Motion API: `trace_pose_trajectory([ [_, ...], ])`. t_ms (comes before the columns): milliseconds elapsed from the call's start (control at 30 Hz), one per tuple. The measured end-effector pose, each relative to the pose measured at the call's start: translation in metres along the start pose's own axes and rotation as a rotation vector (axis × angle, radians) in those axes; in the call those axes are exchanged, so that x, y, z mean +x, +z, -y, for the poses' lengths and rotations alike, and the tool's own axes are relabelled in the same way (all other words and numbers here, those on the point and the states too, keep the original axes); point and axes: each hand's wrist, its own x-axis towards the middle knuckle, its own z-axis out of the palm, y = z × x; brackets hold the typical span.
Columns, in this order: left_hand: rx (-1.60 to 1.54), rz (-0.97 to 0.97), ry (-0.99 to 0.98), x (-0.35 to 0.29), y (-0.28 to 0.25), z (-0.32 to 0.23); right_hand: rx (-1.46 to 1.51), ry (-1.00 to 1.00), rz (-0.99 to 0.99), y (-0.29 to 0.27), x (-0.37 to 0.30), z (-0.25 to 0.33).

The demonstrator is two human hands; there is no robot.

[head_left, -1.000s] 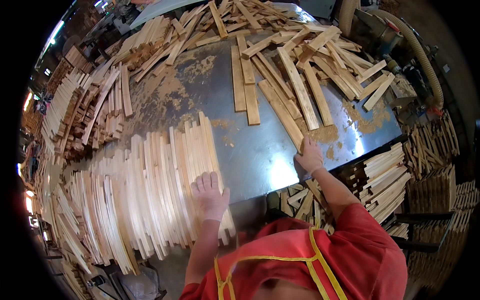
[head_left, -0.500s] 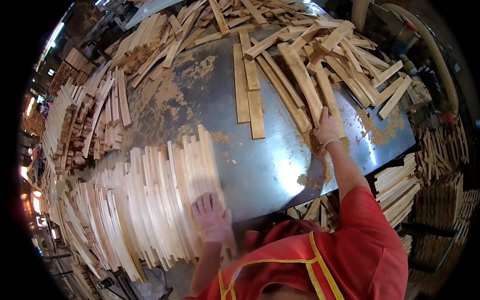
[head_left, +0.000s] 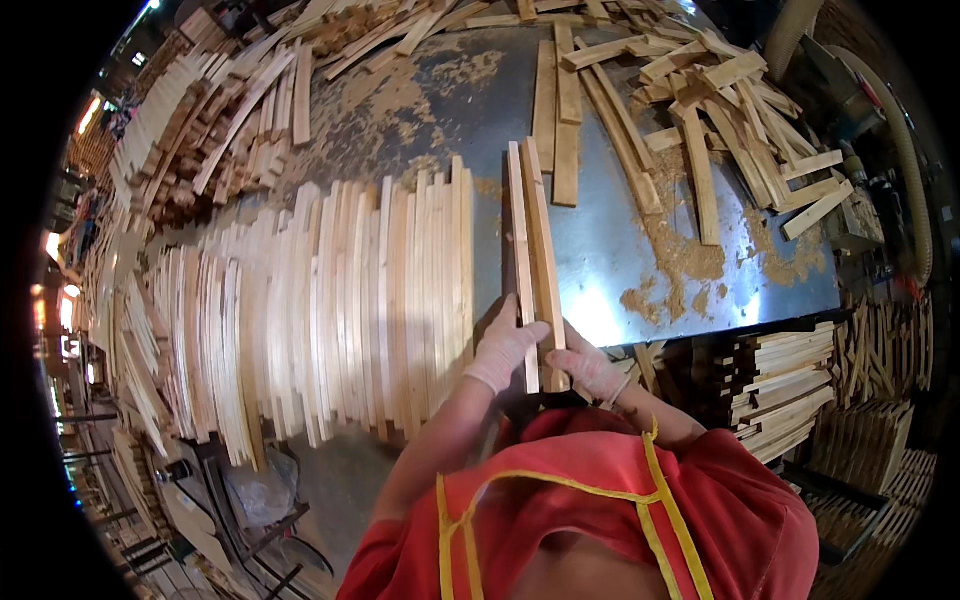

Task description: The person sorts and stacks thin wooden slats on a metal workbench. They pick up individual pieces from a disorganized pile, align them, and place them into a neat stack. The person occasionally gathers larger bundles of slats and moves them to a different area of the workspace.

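Two narrow wooden strips stand on edge side by side in front of my body, pointing away from me. My left hand (head_left: 510, 345) is closed round the near part of the left strip (head_left: 520, 250), thumb on its top edge. My right hand (head_left: 590, 368) grips the near end of the right strip (head_left: 543, 240). A thin gap shows between the strips, and the fingers under them are partly hidden. Both hands wear pale gloves. To the left of my left hand lies a long row of light wooden strips (head_left: 345, 300), packed close together.
The metal table (head_left: 610, 270) carries patches of sawdust (head_left: 690, 255). Loose boards (head_left: 745, 130) lie heaped at the far right, with several long ones (head_left: 566, 130) straight ahead. Stacked strips (head_left: 160, 130) fill the far left. More stacked wood (head_left: 785, 375) stands beyond the table's right edge.
My right hand has come back from the heap with a wooden strip. My left hand has left the row's right end and now holds a strip beside it. The view has shifted.
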Motion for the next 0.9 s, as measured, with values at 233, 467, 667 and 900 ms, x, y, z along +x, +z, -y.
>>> trace_pose_trajectory([
  [233,-0.502,-0.031,0.001,-0.055,-0.06,-0.002,-0.958,0.275,0.135,0.032,0.008,-0.011],
  [467,-0.371,0.148,0.098,-0.062,-0.044,-0.048,0.329,0.027,0.472,0.033,0.055,-0.014],
  [667,0.365,0.353,0.237,-0.001,0.053,-0.08,0.522,-0.216,-0.217,-0.022,-0.031,0.024],
  [900,1.191,-0.252,0.355,0.089,-0.021,-0.075,-0.884,0.393,-1.352,-0.291,-0.182,-0.077],
])
